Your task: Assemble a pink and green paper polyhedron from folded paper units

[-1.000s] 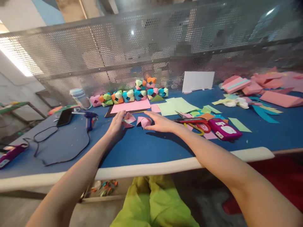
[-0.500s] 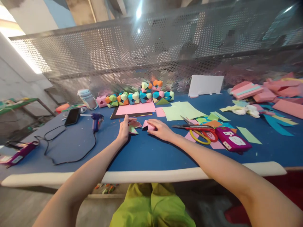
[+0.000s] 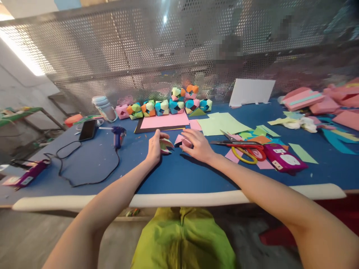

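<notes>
My left hand [image 3: 154, 146] is on its side above the blue table, thumb up, its fingers curled round a light green and pink folded paper piece [image 3: 166, 144]. Part of that piece hides behind the palm. Facing it, my right hand [image 3: 198, 145] bends its fingers and thumb over a pink folded paper piece [image 3: 178, 139], whose pointed end sticks out toward the left. A small gap separates the two pieces. Just behind the hands lies a pink paper sheet [image 3: 165, 120] on a black one. Scissors [image 3: 238, 143] with red handles rest to the right.
Several multicoloured folded-paper balls [image 3: 162, 107] line the back. At left are a blue glue gun [image 3: 119, 135] with its looping cord, a phone [image 3: 88, 129] and a flask [image 3: 103, 108]. Green sheets [image 3: 221, 124], a purple power strip [image 3: 284, 158] and pink scraps [image 3: 303, 98] lie right.
The camera view has shifted, so the table sits slightly right and higher. In my left hand the folded piece has turned a little. The fingers of my right hand are raised slightly more.
</notes>
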Tool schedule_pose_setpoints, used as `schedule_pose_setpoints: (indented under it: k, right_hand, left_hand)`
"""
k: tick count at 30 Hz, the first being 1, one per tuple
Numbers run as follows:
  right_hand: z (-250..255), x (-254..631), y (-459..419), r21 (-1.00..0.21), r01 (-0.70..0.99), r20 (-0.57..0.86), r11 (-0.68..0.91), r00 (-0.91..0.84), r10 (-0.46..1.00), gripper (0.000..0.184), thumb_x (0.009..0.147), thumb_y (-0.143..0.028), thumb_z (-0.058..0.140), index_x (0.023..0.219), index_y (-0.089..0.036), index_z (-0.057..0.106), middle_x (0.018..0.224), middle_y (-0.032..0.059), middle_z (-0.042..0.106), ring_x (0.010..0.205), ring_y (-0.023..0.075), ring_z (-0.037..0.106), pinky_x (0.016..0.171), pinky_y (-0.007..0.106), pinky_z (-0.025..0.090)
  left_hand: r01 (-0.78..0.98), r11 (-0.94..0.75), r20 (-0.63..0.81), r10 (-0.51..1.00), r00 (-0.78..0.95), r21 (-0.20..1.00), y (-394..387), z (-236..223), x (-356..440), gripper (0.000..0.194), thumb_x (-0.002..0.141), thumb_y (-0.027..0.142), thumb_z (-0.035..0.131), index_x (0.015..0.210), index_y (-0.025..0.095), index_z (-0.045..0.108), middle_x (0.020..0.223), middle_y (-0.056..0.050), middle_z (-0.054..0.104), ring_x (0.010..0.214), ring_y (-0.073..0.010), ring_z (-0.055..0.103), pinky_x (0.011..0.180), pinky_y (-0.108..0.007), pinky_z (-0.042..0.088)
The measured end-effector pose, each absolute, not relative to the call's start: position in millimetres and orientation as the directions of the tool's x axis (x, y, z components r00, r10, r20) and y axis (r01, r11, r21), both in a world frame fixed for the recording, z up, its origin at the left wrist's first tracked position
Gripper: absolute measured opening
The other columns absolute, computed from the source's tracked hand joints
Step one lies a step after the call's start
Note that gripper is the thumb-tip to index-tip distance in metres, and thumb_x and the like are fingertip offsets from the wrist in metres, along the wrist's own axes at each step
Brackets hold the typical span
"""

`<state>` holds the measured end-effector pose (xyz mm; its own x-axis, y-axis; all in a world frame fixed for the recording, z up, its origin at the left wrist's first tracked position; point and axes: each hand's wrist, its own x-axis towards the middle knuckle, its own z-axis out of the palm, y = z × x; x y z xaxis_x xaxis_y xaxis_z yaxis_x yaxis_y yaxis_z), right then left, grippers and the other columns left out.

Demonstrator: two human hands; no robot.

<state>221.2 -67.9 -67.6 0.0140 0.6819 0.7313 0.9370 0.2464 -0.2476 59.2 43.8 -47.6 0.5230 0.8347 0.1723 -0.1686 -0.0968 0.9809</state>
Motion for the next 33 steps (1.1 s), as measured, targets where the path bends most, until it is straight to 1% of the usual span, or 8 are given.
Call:
schedule_pose_setpoints:
  k: [5,8,12,16,21,26,29,33]
  right_hand:
    - [-56,194,-77,-0.153,0.971,0.676,0.183,-0.032,0.736,0.032,0.090,-0.043,0.058,0.104,-0.016,0.065,0.101,0.0116,0.072,0.096,0.0264,0.060,0.080,0.039,0.039]
    - [-59,189,-79,-0.144,0.977,0.640,0.158,-0.030,0.768,0.021,0.091,-0.035,0.057,0.095,-0.015,0.064,0.093,0.0097,0.072,0.089,0.0236,0.061,0.078,0.037,0.034]
    - [-64,192,-79,-0.215,0.965,0.620,0.149,0.017,0.785,0.006,0.087,-0.023,0.059,0.087,-0.017,0.061,0.088,0.0069,0.072,0.087,0.0217,0.061,0.078,0.035,0.030]
    - [-61,192,-81,-0.318,0.943,0.567,0.096,0.109,0.816,0.003,0.082,-0.015,0.057,0.082,-0.019,0.058,0.086,0.0041,0.071,0.083,0.0197,0.061,0.079,0.034,0.030]
    - [-57,186,-84,-0.330,0.941,0.529,0.069,0.124,0.840,0.005,0.084,-0.023,0.058,0.082,-0.019,0.058,0.089,0.0048,0.071,0.085,0.0208,0.061,0.079,0.034,0.031]
    - [-39,194,-92,-0.318,0.931,0.620,0.181,0.060,0.782,0.014,0.085,-0.029,0.055,0.090,-0.018,0.062,0.088,0.0051,0.071,0.086,0.0212,0.061,0.085,0.035,0.036]
    - [-22,212,-92,-0.442,0.877,0.672,0.188,0.185,0.717,0.023,0.090,-0.026,0.043,0.096,-0.015,0.063,0.096,0.0078,0.069,0.089,0.0199,0.061,0.084,0.032,0.042]
    - [-13,234,-79,-0.556,0.827,0.404,-0.077,0.351,0.845,0.024,0.089,-0.026,0.046,0.102,-0.014,0.062,0.105,0.0094,0.069,0.094,0.0201,0.062,0.084,0.031,0.046]
  left_hand:
    - [-0.157,-0.166,0.227,0.786,0.575,0.973,26,-46,56,0.058,0.084,0.068,0.042,0.080,0.015,0.064,0.065,-0.005,0.068,0.052,-0.0165,0.062,0.044,-0.024,0.046]
    - [-0.110,-0.254,0.268,0.750,0.605,0.961,17,-45,54,0.055,0.085,0.065,0.043,0.081,0.016,0.066,0.077,-0.006,0.070,0.063,-0.0171,0.064,0.050,-0.025,0.049]
    - [-0.162,-0.318,0.350,0.729,0.588,0.934,14,-44,56,0.049,0.087,0.058,0.043,0.086,0.015,0.068,0.093,-0.008,0.070,0.089,-0.0199,0.065,0.075,-0.029,0.053]
    - [-0.221,-0.189,0.277,0.824,0.494,0.957,18,-38,60,0.043,0.088,0.052,0.042,0.085,0.015,0.065,0.097,-0.009,0.069,0.098,-0.0192,0.064,0.088,-0.030,0.049]
    - [0.082,-0.063,0.013,0.862,0.507,0.995,24,-24,56,0.026,0.077,0.040,0.055,0.082,0.017,0.066,0.099,-0.008,0.068,0.088,-0.0195,0.063,0.068,-0.027,0.048]
    - [0.161,-0.133,-0.002,0.763,0.646,0.978,17,-12,50,0.028,0.073,0.041,0.063,0.085,0.016,0.067,0.085,-0.006,0.071,0.072,-0.0187,0.063,0.060,-0.027,0.047]
    - [0.219,-0.188,-0.024,0.703,0.710,0.957,11,-9,44,0.027,0.075,0.040,0.063,0.089,0.017,0.067,0.080,-0.004,0.070,0.066,-0.0175,0.063,0.056,-0.026,0.048]
    - [0.330,-0.258,-0.050,0.715,0.697,0.908,9,-7,37,0.027,0.077,0.038,0.063,0.096,0.019,0.065,0.079,-0.002,0.069,0.058,-0.0149,0.064,0.045,-0.020,0.040]
